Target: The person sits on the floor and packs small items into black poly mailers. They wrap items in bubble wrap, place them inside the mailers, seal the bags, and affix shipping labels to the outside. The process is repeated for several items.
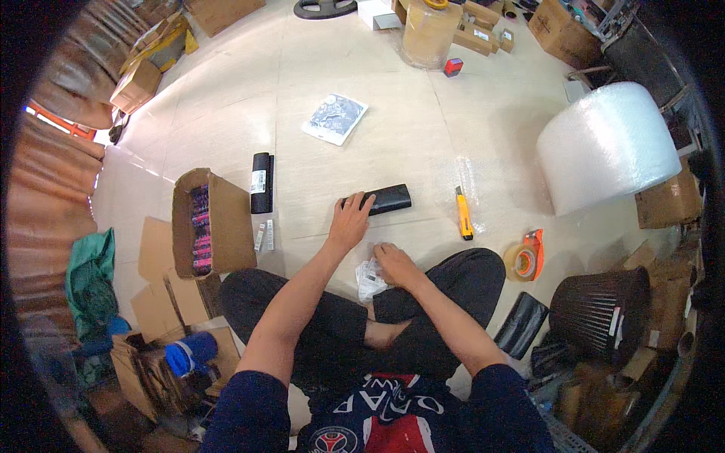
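My left hand [351,220] is closed around the left end of a shiny black plastic roll [390,198], which lies slantwise on the floor. My right hand [397,266] is low in front of my crossed legs, its fingers bent downward. Whatever is under those fingertips is hidden. Beside it lies a small pile of white printed labels [370,281]. A second black roll [262,198], bearing a white label, is to the left. Two small label strips [270,235] sit just below that roll.
An open carton [230,234] of pink-and-dark packets stands left. To the right are a yellow box cutter [464,215], a tape dispenser [522,260], another black roll [521,325] and a large bubble-wrap roll [608,147]. A flat clear-wrapped package [336,118] lies ahead.
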